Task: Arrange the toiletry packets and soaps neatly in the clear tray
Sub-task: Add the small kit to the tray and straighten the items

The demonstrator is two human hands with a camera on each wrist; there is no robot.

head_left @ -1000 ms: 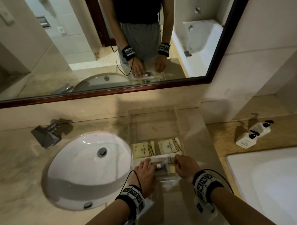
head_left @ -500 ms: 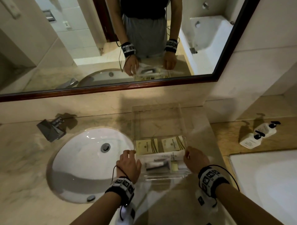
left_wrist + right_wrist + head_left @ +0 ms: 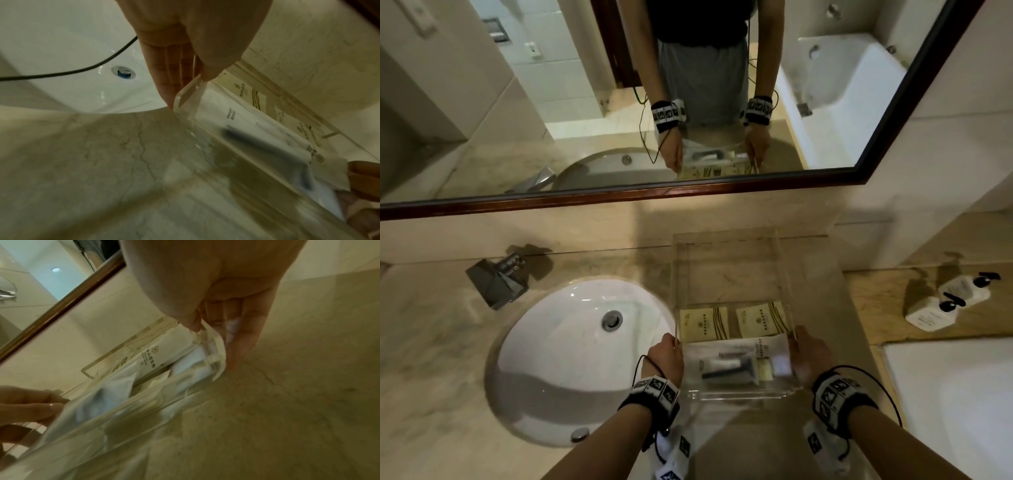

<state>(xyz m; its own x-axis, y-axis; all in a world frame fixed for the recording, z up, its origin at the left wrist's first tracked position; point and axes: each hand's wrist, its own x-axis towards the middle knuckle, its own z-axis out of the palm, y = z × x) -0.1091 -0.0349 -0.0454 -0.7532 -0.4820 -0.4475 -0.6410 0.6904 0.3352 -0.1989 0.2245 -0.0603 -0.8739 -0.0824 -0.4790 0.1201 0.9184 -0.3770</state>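
Observation:
The clear tray (image 3: 732, 274) lies on the marble counter to the right of the sink. Two cream packets (image 3: 703, 323) (image 3: 762, 318) lie side by side across its middle. A white packet with a dark item inside (image 3: 736, 363) lies in the near end. My left hand (image 3: 666, 356) pinches the tray's left wall (image 3: 187, 95), thumb inside and fingers outside. My right hand (image 3: 808, 356) pinches the right wall (image 3: 216, 344) the same way. The wrist views are blurred around the tray (image 3: 246, 162).
A white sink (image 3: 571, 349) with a chrome tap (image 3: 498, 281) lies left of the tray. Two small pump bottles (image 3: 945, 303) lie on the ledge at the right. A bathtub rim (image 3: 945, 394) is at the lower right. The mirror (image 3: 619, 102) hangs behind.
Both hands left the white packet in the tray's near end, moved outward and took hold of the tray's side walls.

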